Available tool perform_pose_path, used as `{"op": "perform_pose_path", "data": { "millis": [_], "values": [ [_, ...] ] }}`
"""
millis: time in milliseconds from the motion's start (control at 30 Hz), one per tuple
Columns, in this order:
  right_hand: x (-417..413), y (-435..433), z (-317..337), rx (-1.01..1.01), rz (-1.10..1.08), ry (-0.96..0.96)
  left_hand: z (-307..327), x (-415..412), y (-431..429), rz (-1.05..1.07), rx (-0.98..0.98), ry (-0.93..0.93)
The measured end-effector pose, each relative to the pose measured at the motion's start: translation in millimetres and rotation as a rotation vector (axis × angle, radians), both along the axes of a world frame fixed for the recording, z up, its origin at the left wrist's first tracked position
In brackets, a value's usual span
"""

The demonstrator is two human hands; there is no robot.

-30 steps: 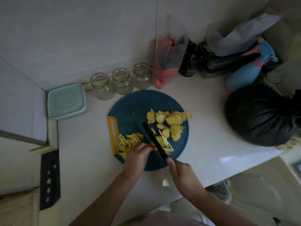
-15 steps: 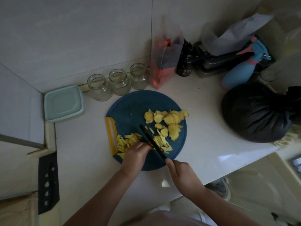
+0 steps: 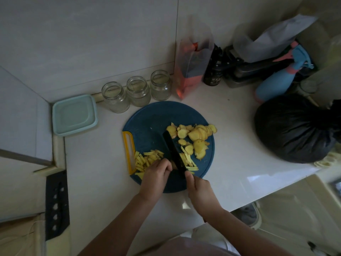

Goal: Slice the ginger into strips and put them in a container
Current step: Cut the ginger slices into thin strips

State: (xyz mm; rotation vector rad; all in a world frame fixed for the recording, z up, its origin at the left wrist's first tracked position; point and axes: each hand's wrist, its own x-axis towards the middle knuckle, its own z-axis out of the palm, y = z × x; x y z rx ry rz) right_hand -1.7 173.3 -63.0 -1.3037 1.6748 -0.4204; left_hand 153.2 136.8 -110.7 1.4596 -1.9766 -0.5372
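A round blue cutting board [image 3: 147,122] with a yellow handle lies on the white counter. Round ginger slices [image 3: 195,134] are piled at its right. Cut ginger strips [image 3: 145,157] lie at its lower left, and a few more strips [image 3: 188,161] lie just right of the blade. My right hand [image 3: 198,189] grips the handle of a black knife [image 3: 172,148], whose blade runs up across the board. My left hand [image 3: 156,175] has curled fingers pressing down ginger right beside the blade; that piece is mostly hidden. A pale green lidded container [image 3: 73,115] sits at the left.
Three empty glass jars [image 3: 137,91] stand behind the board. A pink-and-clear bag [image 3: 191,71], a black bottle [image 3: 213,76], a blue spray bottle [image 3: 276,82] and a full black bag [image 3: 295,130] crowd the right. The counter edge runs near my arms.
The knife blade has shifted slightly up and right against the ginger under my left hand. Both hands stay in about the same place on the board.
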Motion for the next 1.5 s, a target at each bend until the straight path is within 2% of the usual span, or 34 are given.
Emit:
{"op": "perform_pose_path", "data": {
  "millis": [100, 333, 633, 833, 900, 967, 1067, 1133, 1300, 1500],
  "values": [
    [-10.1, 6.8, 1.7, 0.027, -0.025, -0.054, 3.0, -1.9, 0.4, 0.023, 0.022, -0.016],
    [-13.6, 13.0, 7.6, -0.040, 0.107, 0.063, 6.9, -2.8, 0.2, 0.030, 0.023, -0.046],
    [-1.1, 22.7, -0.1, -0.081, 0.231, 0.355, 4.4, -2.8, -1.0, 0.058, 0.041, -0.075],
    [11.5, 15.3, -0.4, -0.037, 0.239, 0.439, 2.2, -1.8, -2.2, 0.063, 0.048, -0.063],
    [12.3, 10.0, 0.7, -0.030, 0.185, 0.364, 2.5, -2.5, -1.1, 0.064, 0.049, -0.049],
    [9.5, 3.5, 0.8, -0.003, 0.087, 0.196, 3.8, -3.8, -0.1, 0.062, 0.053, -0.042],
    [-0.2, -1.7, 8.3, 0.120, -0.071, -0.094, 5.2, -5.5, 0.1, 0.056, 0.067, -0.035],
    [-10.8, -0.4, 18.8, 0.213, -0.149, -0.222, 6.8, -6.1, 0.2, 0.068, 0.081, -0.036],
    [-46.0, -12.8, 45.1, 0.130, -0.123, -0.214, 17.2, -18.1, -2.1, 0.098, -0.080, -0.060],
    [-70.7, -28.7, 59.6, 0.070, -0.108, -0.178, 6.1, -50.4, -17.1, -0.265, -0.154, -0.323]
  ]
}}
